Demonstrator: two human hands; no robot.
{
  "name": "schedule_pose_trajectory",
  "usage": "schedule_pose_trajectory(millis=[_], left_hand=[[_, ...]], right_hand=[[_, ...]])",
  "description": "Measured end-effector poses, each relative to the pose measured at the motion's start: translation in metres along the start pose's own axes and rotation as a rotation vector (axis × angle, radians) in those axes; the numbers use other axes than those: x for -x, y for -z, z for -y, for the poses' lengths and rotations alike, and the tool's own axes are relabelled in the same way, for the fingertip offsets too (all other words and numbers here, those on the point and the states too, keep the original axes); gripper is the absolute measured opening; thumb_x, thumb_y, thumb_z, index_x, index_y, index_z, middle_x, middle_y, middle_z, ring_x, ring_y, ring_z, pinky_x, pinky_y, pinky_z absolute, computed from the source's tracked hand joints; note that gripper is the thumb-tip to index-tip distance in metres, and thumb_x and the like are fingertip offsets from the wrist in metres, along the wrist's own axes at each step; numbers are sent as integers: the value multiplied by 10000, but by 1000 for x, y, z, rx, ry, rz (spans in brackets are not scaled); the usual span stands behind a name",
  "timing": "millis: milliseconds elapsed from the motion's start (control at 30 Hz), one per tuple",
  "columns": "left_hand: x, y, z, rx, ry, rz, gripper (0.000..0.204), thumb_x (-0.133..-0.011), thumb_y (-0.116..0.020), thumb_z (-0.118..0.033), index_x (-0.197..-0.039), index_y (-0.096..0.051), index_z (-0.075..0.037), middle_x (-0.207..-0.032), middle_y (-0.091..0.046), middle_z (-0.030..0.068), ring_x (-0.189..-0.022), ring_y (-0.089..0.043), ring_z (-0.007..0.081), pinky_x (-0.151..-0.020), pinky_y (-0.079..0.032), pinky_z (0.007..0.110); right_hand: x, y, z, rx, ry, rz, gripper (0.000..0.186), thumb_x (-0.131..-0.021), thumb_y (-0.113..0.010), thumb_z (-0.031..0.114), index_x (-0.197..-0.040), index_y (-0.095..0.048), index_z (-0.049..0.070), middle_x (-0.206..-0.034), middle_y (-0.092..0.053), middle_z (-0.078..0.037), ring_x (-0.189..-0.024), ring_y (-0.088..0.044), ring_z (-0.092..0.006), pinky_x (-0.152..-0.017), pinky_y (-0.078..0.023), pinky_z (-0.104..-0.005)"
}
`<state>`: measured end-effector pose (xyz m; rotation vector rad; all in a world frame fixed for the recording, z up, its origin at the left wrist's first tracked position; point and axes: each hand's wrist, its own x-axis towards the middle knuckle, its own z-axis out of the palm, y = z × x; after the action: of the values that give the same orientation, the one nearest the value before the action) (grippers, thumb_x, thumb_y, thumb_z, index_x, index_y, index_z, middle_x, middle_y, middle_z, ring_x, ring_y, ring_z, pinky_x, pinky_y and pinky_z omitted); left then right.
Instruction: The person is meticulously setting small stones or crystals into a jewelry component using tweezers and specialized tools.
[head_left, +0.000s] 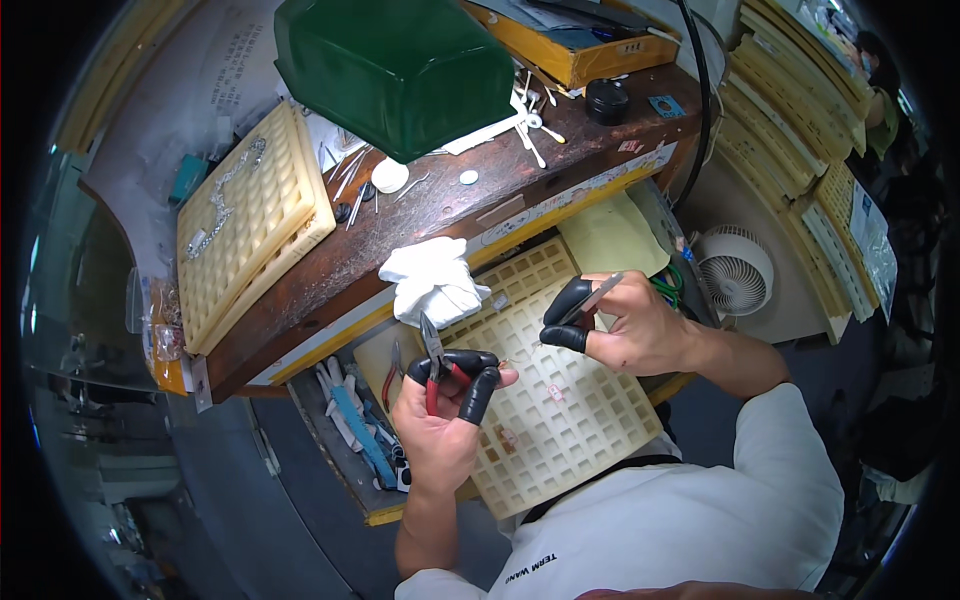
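Observation:
My left hand point(440, 425) is closed round red-handled pliers point(433, 350), their grey jaws pointing up toward a crumpled white cloth point(435, 282) at the bench edge. Black finger cots cover some fingertips on both hands. A tiny thin golden bit shows by the left fingertips, too small to name. My right hand point(640, 325) grips a grey metal tool point(600, 294), mostly hidden by the fingers; its kind is unclear. Beneath both hands lies a cream tray of square pockets point(590, 425), with a small pink label and a few brownish pieces on it.
A green lamp shade point(395, 75) hangs over the wooden bench point(450, 200). Cotton swabs, picks and a round black container point(607, 101) lie there. Left, stacked pocket trays point(250, 230) carry a chain. An open drawer holds more pliers point(392, 375). A white fan point(735, 268) stands right.

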<state>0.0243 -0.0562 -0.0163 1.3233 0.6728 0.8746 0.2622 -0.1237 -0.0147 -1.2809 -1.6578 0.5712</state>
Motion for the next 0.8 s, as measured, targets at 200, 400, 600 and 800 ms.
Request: schedule_pose_trajectory(millis=[200, 400, 600, 800], left_hand=[[2, 0, -7, 28, -11, 0, 219, -885, -647, 103, -1065, -543, 36, -1010, -681, 149, -926, -720, 276, -852, -572, 360], [4, -2, -13, 54, -36, 18, 233, -875, -645, 123, -1073, -551, 44, -997, -687, 154, -922, -721, 270, -846, -570, 351], [6, -3, -18, -69, -89, 46, 255, -870, -653, 125, -1092, -557, 46, -1004, -700, 158, -930, -718, 248, -858, -563, 335], [5, 0, -17, 20, 2, 75, 268, -866, -663, 120, -1101, -558, 48, -1001, -701, 161, -936, -716, 245, -870, -562, 338]], right_hand=[[2, -10, 9, -27, 181, -216, 181, -751, -678, -20, -930, -666, 0, -861, -650, -127, -764, -644, -270, -654, -504, -366], [4, -23, 7, -116, 147, -36, 221, -777, -583, -65, -996, -578, -35, -828, -549, -166, -744, -564, -354, -667, -449, -428], [-6, -24, 19, -296, 27, 76, 135, -822, -651, 48, -944, -658, -9, -760, -542, -110, -655, -525, -248, -612, -413, -374], [-6, -27, 12, -280, 14, 101, 147, -771, -617, 40, -906, -632, -18, -736, -533, -127, -672, -527, -274, -627, -418, -394]])
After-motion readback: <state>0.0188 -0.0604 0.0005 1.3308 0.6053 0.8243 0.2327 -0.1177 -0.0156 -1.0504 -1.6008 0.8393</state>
